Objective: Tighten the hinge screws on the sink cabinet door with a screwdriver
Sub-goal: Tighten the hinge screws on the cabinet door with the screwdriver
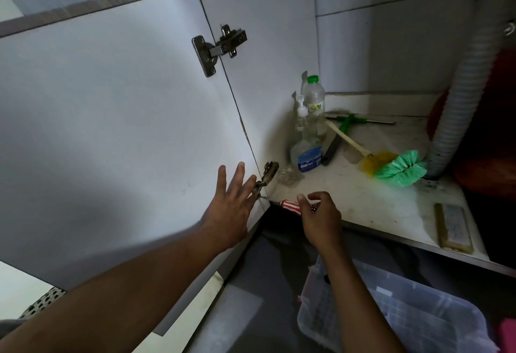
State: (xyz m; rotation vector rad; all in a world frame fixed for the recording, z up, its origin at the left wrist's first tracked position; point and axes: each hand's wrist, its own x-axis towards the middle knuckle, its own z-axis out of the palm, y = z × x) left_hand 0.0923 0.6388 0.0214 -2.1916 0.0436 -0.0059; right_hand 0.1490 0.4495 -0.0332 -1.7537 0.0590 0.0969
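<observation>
Head cam: L hand point(230, 201) lies flat, fingers spread, on the open cabinet door point(111, 118), fingertips touching the lower hinge point(266, 178). R hand point(321, 220) is curled round the striped screwdriver point(290, 207), its tip at that hinge, low by the cabinet floor. Upper hinge point(219, 46) has no hand on it.

In dim light, a white back wall point(391, 51) rises behind a stained base shelf point(363, 201) above dark floor point(268, 263).

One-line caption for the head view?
Right hand holds a striped-handled screwdriver to the lower hinge; left hand rests open on the cabinet door.
</observation>
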